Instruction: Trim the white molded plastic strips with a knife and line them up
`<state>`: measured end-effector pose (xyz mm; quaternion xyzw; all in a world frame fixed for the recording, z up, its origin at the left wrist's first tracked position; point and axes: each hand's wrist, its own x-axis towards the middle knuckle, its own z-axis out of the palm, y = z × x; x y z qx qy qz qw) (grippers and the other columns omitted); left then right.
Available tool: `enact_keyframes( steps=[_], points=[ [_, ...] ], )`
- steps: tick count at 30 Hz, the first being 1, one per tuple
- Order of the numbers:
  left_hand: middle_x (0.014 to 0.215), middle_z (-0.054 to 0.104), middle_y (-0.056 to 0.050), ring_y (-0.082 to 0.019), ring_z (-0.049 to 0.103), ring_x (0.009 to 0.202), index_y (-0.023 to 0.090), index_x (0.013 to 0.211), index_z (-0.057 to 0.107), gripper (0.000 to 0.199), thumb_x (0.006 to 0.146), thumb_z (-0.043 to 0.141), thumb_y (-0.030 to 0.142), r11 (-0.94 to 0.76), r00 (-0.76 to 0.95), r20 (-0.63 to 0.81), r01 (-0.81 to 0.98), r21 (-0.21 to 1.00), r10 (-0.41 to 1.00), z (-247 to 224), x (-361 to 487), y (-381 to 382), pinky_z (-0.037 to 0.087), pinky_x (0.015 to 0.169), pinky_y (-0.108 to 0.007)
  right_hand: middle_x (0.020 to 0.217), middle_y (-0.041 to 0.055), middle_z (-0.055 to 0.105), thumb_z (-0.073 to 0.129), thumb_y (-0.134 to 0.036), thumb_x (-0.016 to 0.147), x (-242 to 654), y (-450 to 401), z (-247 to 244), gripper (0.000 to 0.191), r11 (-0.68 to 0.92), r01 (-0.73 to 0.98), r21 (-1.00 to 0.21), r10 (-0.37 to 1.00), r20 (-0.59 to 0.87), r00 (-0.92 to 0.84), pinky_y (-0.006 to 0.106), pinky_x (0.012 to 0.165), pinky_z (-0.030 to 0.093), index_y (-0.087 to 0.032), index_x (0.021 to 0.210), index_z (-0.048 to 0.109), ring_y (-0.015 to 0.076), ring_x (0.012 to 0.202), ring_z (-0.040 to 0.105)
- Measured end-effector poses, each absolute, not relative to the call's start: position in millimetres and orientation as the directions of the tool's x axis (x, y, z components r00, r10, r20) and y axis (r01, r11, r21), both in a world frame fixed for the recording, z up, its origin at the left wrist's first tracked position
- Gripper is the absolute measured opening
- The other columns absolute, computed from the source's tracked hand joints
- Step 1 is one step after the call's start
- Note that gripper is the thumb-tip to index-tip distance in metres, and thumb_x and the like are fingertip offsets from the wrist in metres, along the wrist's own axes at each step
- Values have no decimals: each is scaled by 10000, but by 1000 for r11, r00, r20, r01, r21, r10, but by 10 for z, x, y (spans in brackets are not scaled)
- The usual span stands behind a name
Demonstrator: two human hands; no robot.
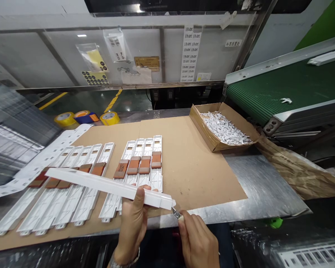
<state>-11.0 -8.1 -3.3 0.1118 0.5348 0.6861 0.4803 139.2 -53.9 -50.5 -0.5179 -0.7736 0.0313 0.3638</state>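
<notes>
Green conveyor belt (284, 85) runs along up past the right hand (197, 240). Big cardboard sheet (192, 167) lies just ahead of both hands, with two groups of white plastic trays (80, 197) on it, orange-brown blocks sitting across them, right in front of the left hand (132, 223). Cardboard box (198, 124) full of white scraps (223, 128) sits farther ahead of the right hand. Left hand's wrapped firmly round a long white plastic bar (106, 188), thumb on top. Right hand's pinched closed on a small knife (176, 213), tip right at the bar's end.
</notes>
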Motion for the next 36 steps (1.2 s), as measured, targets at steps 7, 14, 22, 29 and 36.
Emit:
enact_keyframes(
  steps=[7, 14, 22, 29, 36],
  points=[
    [709, 629, 0, -143, 640, 625, 161, 815, 546, 432, 618, 758, 482, 42, -509, -372, -548, 836, 776, 28, -123, -106, 528, 547, -209, 719, 43, 615, 356, -247, 974, 1462, -457, -512, 254, 441, 801, -404, 812, 559, -166, 256, 584, 404, -123, 1002, 575, 149, 638, 580],
    [690, 637, 8, -143, 650, 620, 170, 811, 544, 439, 596, 776, 475, 19, -519, -355, -545, 838, 777, 26, -106, -81, 538, 585, -212, 748, 59, 619, 395, -216, 957, 1516, -481, -432, 213, 493, 750, -441, 805, 558, -201, 259, 612, 442, -118, 1057, 555, 151, 668, 589],
    [700, 625, 2, -151, 638, 612, 168, 813, 541, 450, 594, 771, 487, 49, -501, -374, -548, 835, 781, 19, -112, -91, 521, 533, -219, 730, 57, 603, 402, -209, 955, 1461, -515, -429, 207, 527, 747, -404, 798, 538, -271, 259, 602, 441, -114, 1071, 545, 151, 654, 575],
    [696, 622, 8, -127, 630, 606, 167, 790, 540, 425, 621, 752, 494, 47, -503, -371, -544, 838, 781, -4, -106, -94, 506, 539, -189, 725, 57, 603, 396, -218, 957, 1485, -506, -446, 221, 539, 750, -383, 789, 541, -291, 249, 590, 442, -102, 1060, 554, 149, 651, 582],
    [678, 624, 1, -123, 620, 592, 151, 788, 568, 416, 630, 746, 492, 73, -482, -394, -557, 827, 782, -25, -120, -103, 493, 530, -187, 706, 56, 592, 408, -212, 951, 1481, -506, -416, 225, 542, 747, -385, 785, 550, -286, 250, 583, 438, -89, 1067, 557, 150, 634, 574]
  ],
)
